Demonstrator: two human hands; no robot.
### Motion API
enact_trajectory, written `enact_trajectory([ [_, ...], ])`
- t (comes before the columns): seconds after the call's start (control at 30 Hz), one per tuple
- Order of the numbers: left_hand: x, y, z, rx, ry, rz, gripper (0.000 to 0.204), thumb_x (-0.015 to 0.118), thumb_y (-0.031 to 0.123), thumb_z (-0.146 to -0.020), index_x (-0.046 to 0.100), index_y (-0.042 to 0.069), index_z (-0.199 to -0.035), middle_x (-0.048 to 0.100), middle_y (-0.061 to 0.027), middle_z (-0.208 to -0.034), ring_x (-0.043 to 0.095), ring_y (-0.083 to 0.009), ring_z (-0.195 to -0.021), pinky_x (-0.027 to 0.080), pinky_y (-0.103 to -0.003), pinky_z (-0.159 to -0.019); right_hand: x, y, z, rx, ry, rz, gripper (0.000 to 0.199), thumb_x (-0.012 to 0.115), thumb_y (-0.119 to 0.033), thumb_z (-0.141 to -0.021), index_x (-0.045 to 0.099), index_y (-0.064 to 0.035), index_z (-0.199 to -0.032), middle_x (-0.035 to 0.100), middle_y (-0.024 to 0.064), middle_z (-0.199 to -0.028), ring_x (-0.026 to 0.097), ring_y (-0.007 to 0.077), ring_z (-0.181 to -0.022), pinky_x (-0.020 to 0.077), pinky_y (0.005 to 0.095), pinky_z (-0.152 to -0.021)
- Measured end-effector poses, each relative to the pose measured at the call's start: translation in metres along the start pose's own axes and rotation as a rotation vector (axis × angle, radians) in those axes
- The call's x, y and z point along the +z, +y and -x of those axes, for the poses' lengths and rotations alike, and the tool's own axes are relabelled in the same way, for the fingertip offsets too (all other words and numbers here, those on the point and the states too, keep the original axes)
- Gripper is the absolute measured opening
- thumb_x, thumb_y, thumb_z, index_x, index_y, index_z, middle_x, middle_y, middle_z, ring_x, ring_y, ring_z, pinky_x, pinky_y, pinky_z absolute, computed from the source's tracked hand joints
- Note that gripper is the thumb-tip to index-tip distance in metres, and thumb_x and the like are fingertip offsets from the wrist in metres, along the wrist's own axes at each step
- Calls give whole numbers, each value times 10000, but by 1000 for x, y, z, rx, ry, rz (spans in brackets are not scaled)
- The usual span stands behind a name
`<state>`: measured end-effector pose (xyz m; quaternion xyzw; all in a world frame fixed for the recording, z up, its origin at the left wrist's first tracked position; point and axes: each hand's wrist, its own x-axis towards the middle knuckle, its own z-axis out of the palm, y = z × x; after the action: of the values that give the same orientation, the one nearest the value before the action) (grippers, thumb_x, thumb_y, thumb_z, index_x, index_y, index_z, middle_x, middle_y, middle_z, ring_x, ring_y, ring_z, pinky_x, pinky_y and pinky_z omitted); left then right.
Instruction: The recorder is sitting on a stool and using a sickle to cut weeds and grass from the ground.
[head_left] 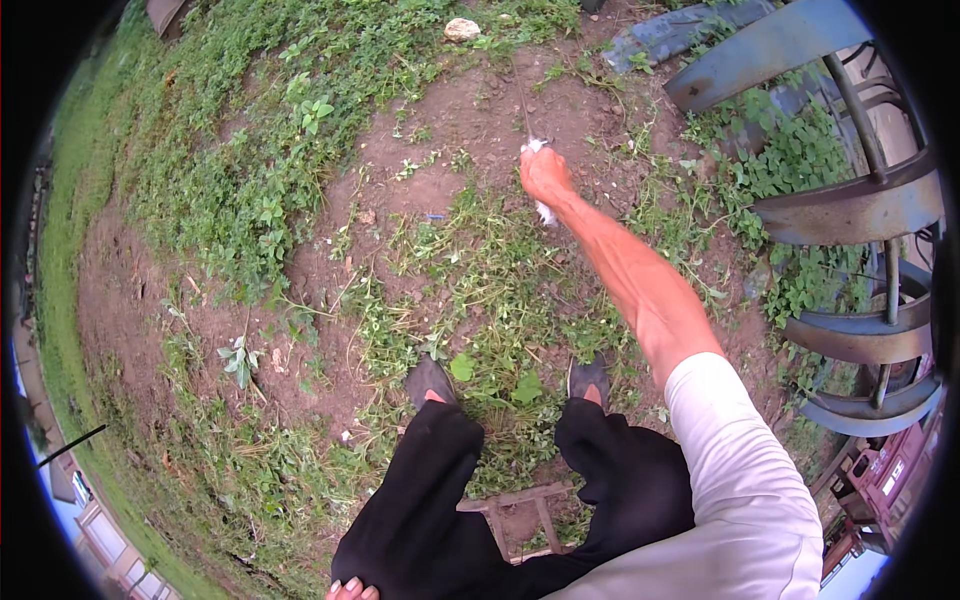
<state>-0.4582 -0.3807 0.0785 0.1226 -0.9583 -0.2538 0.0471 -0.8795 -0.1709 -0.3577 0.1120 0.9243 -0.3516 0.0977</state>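
Reach over soil (450, 120) seems the step: right hand (546, 176), at one o'clock, grips a white bundle (546, 213); left hand (352, 590), at seven, hold unclear. Next likely calls for steady control.

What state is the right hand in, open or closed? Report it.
Closed: the right hand is curled into a fist around something white, which shows at both ends of the fist.

Mostly matt and rough, some worn metal.
In my grip (546, 177): white wrap (546, 213), fibre or cloth, unclear. Curved bands (850, 211): metal, scuffed blue paint. Trousers (410, 505): matt cloth. Soil (435, 120): rough.
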Motion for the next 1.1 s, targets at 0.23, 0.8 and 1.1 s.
enact_trajectory([
  [0.23, -3, 3, -7, -27, 0, -13, 132, 561, 2, -917, 654, -88, -939, 692, -201, -915, 689, -383, -901, 545, -518, -903, -34, 64, 167, -173, -378, 92, 403, 519, -295, -992, 577, 90, -891, 634, 301, -698, 661, 481, -675, 496, 566, -612],
  [0.8, 3, 12, 8, 18, 5, -43, 149, 571, 22, -908, 677, -82, -918, 702, -200, -892, 698, -380, -876, 549, -524, -883, -70, 71, -11, -93, -66, 125, 524, 518, -397, -985, 637, 68, -776, 641, 323, -752, 669, 485, -768, 511, 536, -661],
  [1.1, 7, 9, 17, 28, 36, -34, 149, 573, 29, -916, 674, -78, -939, 706, -192, -905, 697, -381, -886, 545, -531, -890, -89, 160, 202, -54, -251, 20, 499, 506, -397, -1007, 576, 62, -824, 598, 309, -687, 625, 490, -675, 453, 552, -617],
])
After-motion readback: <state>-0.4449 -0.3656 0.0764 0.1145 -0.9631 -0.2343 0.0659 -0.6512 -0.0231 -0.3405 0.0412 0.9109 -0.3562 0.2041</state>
